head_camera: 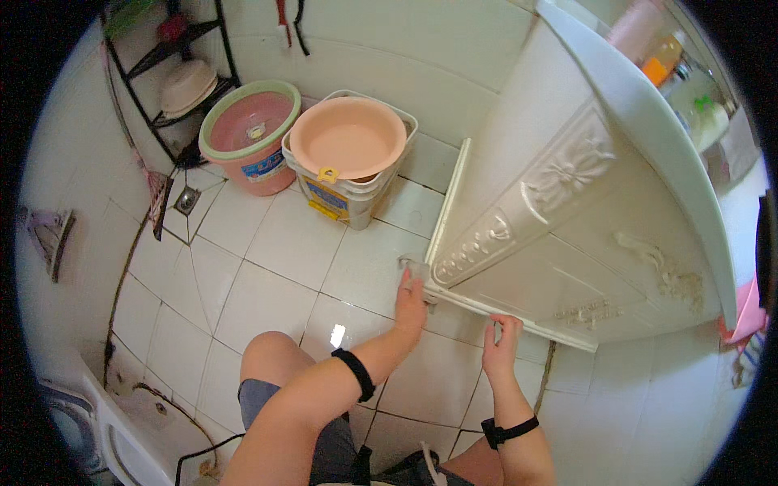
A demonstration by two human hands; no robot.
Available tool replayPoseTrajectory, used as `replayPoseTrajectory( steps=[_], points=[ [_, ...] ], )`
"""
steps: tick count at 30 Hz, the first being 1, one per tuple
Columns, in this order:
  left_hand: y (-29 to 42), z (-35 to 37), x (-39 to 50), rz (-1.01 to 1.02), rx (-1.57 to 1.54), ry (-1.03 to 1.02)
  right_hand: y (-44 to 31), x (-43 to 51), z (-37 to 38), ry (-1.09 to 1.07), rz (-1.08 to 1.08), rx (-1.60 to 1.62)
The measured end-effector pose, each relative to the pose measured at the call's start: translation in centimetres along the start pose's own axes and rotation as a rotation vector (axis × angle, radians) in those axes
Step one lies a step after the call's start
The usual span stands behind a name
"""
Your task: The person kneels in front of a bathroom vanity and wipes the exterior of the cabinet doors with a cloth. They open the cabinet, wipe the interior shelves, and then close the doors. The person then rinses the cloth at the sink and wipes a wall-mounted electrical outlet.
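Note:
My left hand (413, 302) reaches down to the bottom corner of a white embossed cabinet (504, 243). Its fingertips are on a translucent, pale object (417, 271), perhaps a cloth or a plastic piece, which lies against the corner of the base trim; I cannot tell which. My right hand (503, 343) is at the front base trim (538, 331), with thumb and fingers apart and fingertips at the trim's edge. Nothing shows in it. Black straps go round both forearms. Wet white floor tiles (358, 261) shine beneath the hands.
A pink bucket (264, 176) and a lidless white bucket (363, 206) topped by a peach basin (349, 140) stand by the back wall. A black corner rack (226, 42) holds basins. Bottles stand on the cabinet's countertop (674, 127). A floor drain (186, 199) is at left; a brush (58, 243) hangs nearby.

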State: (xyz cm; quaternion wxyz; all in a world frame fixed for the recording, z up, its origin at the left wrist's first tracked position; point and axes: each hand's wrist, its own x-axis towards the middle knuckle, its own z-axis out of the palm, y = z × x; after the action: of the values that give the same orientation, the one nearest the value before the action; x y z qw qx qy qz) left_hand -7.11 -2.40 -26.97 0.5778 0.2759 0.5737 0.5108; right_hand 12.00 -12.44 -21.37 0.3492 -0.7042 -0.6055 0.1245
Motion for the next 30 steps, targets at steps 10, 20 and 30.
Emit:
replayPoseTrajectory(
  steps=[10,20,30],
  points=[
    [4.4,4.0,10.0,0.249,0.492,-0.166,1.5,1.5,1.2,-0.25,0.02,-0.507],
    [1.3,3.7,13.6,0.117,0.345,-0.217,0.2,2.4,1.0,-0.341,0.119,-0.504],
    [2.8,-5.9,-0.1,-0.48,0.231,-0.298,0.7,2.3,-0.5,-0.534,0.097,-0.397]
  ],
)
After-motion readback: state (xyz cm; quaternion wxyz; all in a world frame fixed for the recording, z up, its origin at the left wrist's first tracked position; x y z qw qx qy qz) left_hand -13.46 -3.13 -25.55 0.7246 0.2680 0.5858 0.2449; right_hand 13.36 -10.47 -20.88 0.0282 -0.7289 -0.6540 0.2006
